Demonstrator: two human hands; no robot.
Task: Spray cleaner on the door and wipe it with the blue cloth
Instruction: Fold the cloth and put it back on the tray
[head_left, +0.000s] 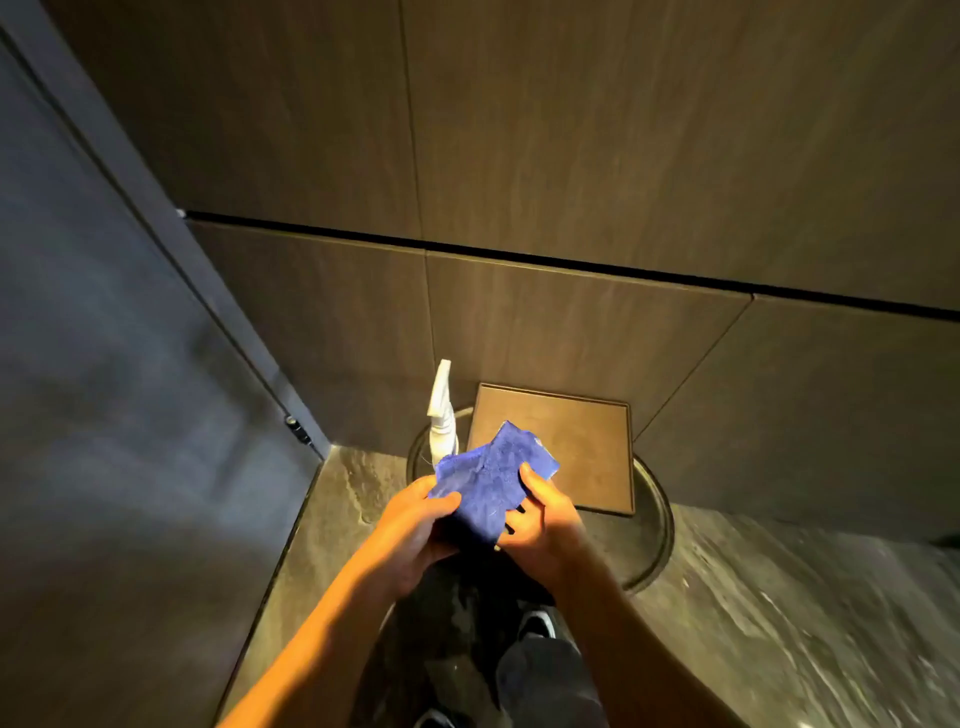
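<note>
Both of my hands hold the blue cloth (488, 480) in front of me at waist height. My left hand (410, 525) pinches its left edge and my right hand (543, 525) grips its right side. Just beyond the cloth stands a white spray bottle (442, 415), upright on a round dark stand (657, 519), with nothing touching it. The grey door (104, 364) fills the left side of the view, its edge and a small latch (297, 429) near the corner.
Brown tiled wall panels (571, 156) face me, with a dark horizontal gap across them. A square brown lid or tile (571, 447) lies on the round stand. The floor (779, 623) is dark marbled stone. My shoes and trouser legs show below.
</note>
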